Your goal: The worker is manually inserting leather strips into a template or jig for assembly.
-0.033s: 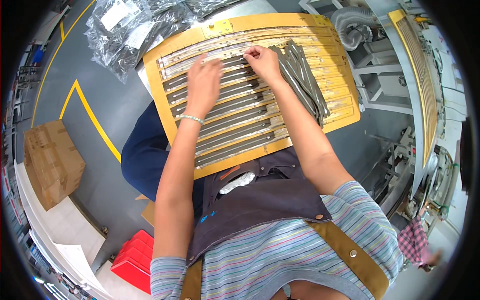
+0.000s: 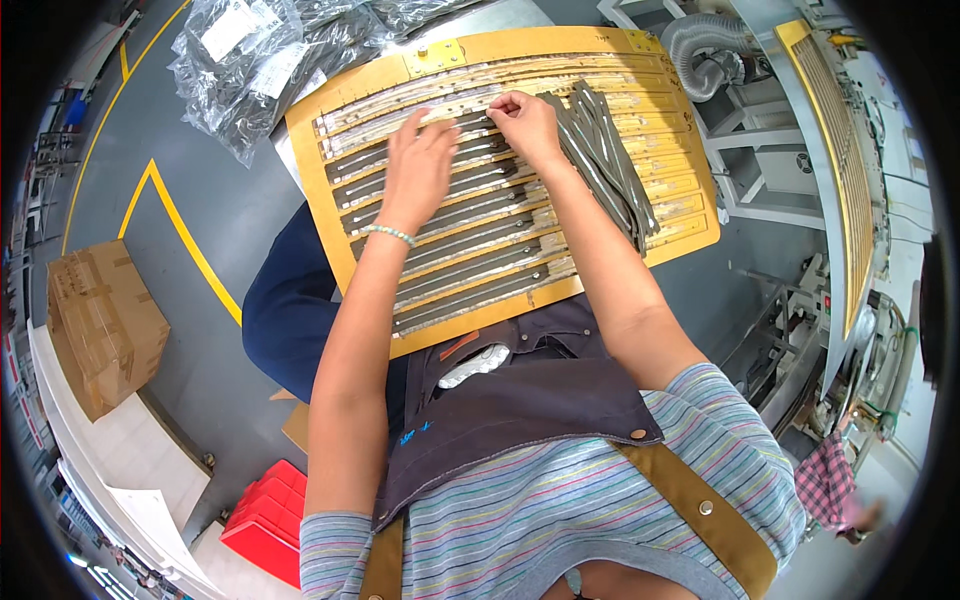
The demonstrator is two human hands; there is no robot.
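Strip seating on slotted board (image 2: 690,215)
No visible change: left hand (image 2: 418,170) rests flat, open; right hand (image 2: 524,122) pinches grey strip (image 2: 470,121).

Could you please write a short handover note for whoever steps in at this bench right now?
Left hand: flat on the yellow slotted board, fingers spread over the grey strips in its upper rows.
Right hand: fingertips pinching the end of a grey strip at an upper slot.
Loose grey strips lie in a pile on the right part of the board. Bagged parts sit beyond the board's far left corner.
Done: most lower and middle slots hold strips.
Left: the top rows look partly unfilled; the loose pile is not yet placed.
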